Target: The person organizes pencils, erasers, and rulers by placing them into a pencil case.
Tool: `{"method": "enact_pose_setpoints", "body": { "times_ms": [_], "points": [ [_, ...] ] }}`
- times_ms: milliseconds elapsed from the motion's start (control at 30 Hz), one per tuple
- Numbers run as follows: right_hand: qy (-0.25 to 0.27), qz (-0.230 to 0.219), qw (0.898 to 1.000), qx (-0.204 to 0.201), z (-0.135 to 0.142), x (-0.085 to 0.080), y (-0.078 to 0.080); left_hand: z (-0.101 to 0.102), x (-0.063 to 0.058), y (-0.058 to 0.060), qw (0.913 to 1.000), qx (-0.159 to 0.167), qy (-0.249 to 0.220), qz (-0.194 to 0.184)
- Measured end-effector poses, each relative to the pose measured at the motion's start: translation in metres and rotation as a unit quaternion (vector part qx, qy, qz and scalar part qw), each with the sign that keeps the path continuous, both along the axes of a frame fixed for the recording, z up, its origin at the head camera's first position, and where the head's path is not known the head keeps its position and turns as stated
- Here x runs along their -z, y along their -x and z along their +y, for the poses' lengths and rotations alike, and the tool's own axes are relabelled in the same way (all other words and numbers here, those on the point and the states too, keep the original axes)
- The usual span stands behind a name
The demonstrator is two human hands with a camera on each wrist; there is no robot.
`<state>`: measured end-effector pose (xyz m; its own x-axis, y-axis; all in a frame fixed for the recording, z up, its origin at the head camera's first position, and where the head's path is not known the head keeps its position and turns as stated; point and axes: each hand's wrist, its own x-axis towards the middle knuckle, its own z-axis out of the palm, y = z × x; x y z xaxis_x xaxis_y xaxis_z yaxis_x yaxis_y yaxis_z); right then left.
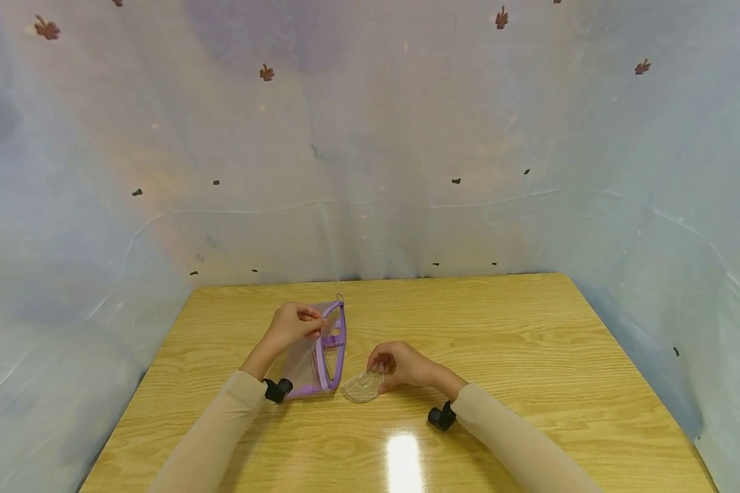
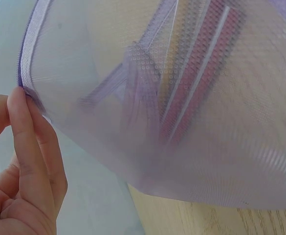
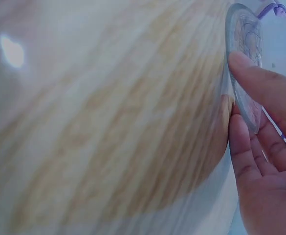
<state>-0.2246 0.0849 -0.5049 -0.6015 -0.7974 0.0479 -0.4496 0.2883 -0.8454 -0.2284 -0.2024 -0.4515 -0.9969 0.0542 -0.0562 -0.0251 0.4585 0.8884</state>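
A see-through mesh zip pouch (image 1: 301, 359) with purple edging lies on the table, its mouth spread and facing right. My left hand (image 1: 292, 326) pinches the upper rim of that mouth between thumb and fingers; the left wrist view shows the fingertips on the zipper edge. Through the mesh (image 2: 103, 127) show red sticks (image 2: 196, 73), a yellowish one beside them and a purple piece. Just right of the pouch, my right hand (image 1: 405, 365) grips a clear, rounded protractor (image 1: 362, 388) by its edge. In the right wrist view the thumb lies on the protractor (image 3: 248, 39) face, fingers behind.
The wood-grain table (image 1: 499, 329) runs under both arms, with a bright light reflection near its front. A pale curtain-like sheet (image 1: 370, 137) with small leaf shapes hangs behind and at both sides. A black wrist camera (image 1: 277, 390) sits near the pouch's lower left corner.
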Motion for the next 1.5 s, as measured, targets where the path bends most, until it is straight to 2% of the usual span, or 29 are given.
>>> {"method": "enact_pose_setpoints", "body": {
  "times_ms": [433,900,1167,1500],
  "points": [
    [0.022,-0.059,0.998,0.002,0.005,0.0,0.004,0.0,0.002,0.001,1.0,-0.002,0.0,0.004],
    [0.015,-0.071,0.997,0.032,0.003,-0.004,0.005,-0.001,0.005,0.005,1.0,-0.003,0.005,0.001],
    [0.023,-0.082,0.995,0.045,0.005,0.001,0.008,0.0,0.003,0.004,1.0,-0.002,0.004,0.002],
    [0.053,-0.138,0.987,0.059,0.01,0.004,0.009,0.001,0.002,0.003,1.0,0.001,0.002,0.003]
  ]
}}
